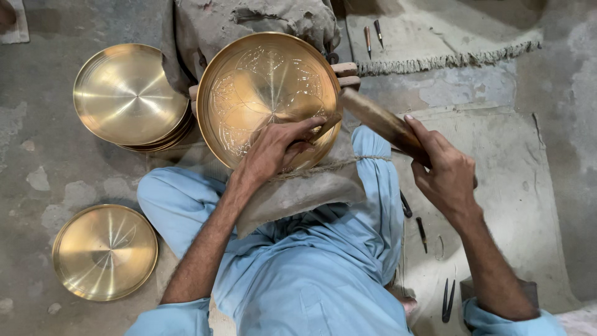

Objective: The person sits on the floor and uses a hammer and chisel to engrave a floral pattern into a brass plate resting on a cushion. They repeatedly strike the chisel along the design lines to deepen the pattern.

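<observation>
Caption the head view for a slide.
Left hand steadies a chisel on an engraved brass plate; right hand grips a wooden mallet.

Rough grey concrete floor [50, 162] with pale worn patches, left of frame. Beige fringed woven mat [448, 37] upper right. Dusty tan ground cloth [516, 205] lower right. Even, soft light, weak shadows.

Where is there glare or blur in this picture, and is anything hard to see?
Head view: radial glare streaks on the engraved brass plate and the stacked plates; the wooden mallet in the right hand looks slightly motion-blurred; the thin tool under the left hand is mostly hidden.
</observation>
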`<state>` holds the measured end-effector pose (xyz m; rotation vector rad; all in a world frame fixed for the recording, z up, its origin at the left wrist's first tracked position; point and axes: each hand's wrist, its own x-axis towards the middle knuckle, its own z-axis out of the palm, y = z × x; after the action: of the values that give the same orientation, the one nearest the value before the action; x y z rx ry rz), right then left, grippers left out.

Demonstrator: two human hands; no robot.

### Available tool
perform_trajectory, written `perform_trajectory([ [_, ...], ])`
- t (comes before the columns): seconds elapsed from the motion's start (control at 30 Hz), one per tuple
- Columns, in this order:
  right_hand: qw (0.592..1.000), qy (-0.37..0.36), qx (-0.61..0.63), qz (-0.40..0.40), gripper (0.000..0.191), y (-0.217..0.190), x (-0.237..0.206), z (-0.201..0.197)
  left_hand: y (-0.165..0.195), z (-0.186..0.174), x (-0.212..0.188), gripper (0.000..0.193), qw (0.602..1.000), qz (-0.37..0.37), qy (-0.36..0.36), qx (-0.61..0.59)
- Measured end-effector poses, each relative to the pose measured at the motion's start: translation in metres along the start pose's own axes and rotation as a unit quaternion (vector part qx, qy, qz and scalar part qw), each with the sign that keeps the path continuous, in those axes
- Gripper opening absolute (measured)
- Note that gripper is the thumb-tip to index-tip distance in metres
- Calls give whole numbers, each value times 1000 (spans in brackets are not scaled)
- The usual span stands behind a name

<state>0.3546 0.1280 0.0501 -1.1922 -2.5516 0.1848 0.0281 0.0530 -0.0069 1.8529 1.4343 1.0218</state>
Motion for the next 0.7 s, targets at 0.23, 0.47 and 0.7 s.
perform_trajectory([
  [0.23, 993, 52, 103, -5, 77, 2, -1, 3, 0, -1, -1, 59, 1000, 1, -6, 1],
  [0.47, 988, 14, 140, 71, 74, -3, -1, 9, -3, 0, 0, 60, 1000, 6, -22, -10],
  [0.7, 992, 46, 103, 61, 77, 1, -13, 16, -5, -1, 2, 63, 999, 9, -47, -11],
])
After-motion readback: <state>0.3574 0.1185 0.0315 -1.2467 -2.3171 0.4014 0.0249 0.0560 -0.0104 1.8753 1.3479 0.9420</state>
